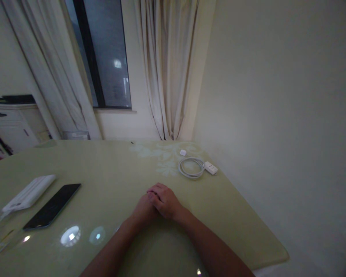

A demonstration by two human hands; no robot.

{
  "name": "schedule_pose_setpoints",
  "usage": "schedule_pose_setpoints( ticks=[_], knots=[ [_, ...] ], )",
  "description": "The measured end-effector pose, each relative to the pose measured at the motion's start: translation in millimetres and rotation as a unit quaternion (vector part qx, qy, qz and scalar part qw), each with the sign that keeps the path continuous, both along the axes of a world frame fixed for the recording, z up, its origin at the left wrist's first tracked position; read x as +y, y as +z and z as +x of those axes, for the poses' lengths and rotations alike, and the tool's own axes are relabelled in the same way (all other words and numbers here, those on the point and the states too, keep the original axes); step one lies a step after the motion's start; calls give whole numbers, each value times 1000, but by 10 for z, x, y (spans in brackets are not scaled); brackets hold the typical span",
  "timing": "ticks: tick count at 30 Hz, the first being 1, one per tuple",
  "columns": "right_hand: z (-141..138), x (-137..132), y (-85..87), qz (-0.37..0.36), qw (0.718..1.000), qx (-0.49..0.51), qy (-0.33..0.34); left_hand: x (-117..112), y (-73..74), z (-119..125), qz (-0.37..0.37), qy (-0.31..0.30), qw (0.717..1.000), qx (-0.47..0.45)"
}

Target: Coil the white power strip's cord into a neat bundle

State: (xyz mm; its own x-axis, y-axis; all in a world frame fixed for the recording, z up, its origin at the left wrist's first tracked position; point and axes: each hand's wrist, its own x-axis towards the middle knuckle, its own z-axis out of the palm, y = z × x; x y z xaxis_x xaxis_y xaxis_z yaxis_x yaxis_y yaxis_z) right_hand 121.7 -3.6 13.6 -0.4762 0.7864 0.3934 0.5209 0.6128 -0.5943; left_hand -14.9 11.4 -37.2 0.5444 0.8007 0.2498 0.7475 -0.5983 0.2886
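Both my hands rest together on the pale green table [109, 169], near its middle. My right hand [166, 201] lies over my left hand [144, 209], its fingers curled around the left one's fingers. My left hand is mostly covered, and its fingers are hidden. Neither hand holds an object that I can see. A black phone [53, 206] lies flat to the left, well apart from my hands. A white power bank [29, 192] with a thin cable sits beside the phone. A coiled white charging cable [192, 168] with a white plug block [211, 167] lies beyond my hands, toward the right wall.
The table's right edge [265, 227] runs close to a plain wall. Curtains [168, 69] and a dark window [103, 54] stand behind the table's far edge. A white cabinet [10, 123] stands at the far left. Lamp reflections shine on the tabletop near me.
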Motion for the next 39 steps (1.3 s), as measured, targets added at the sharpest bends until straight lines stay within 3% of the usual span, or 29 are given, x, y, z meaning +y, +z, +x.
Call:
schedule_pose_setpoints(
  ticks=[6,12,15,17,19,22,25,28,35,37,39],
  knots=[
    [1,-3,-19,4,1000,-4,-2,-56,142,-4,-43,-3,999,24],
    [49,79,-40,21,1000,-19,4,-64,188,7,-11,-15,1000,11],
    [283,280,-33,51,991,-39,-120,-60,296,-56,38,-9,998,-46],
    [532,434,-56,53,960,-74,-267,-46,357,-120,70,12,993,-89],
    [789,555,-108,26,918,-140,-370,-21,380,-174,84,30,990,-113],
    [1040,641,-187,-12,890,-215,-403,21,352,-204,78,41,990,-114],
    [1049,641,-190,-5,886,-245,-393,55,318,-188,60,58,991,-101],
    [864,577,-136,6,902,-255,-349,85,313,-177,30,116,988,-97],
    [122,140,-129,58,958,-263,-100,150,270,-299,23,217,975,-34],
    [-11,45,-125,79,968,-239,-16,159,243,-353,23,246,969,-19],
    [-42,29,-99,98,976,-196,20,170,220,-399,12,273,962,-8]
  ],
)
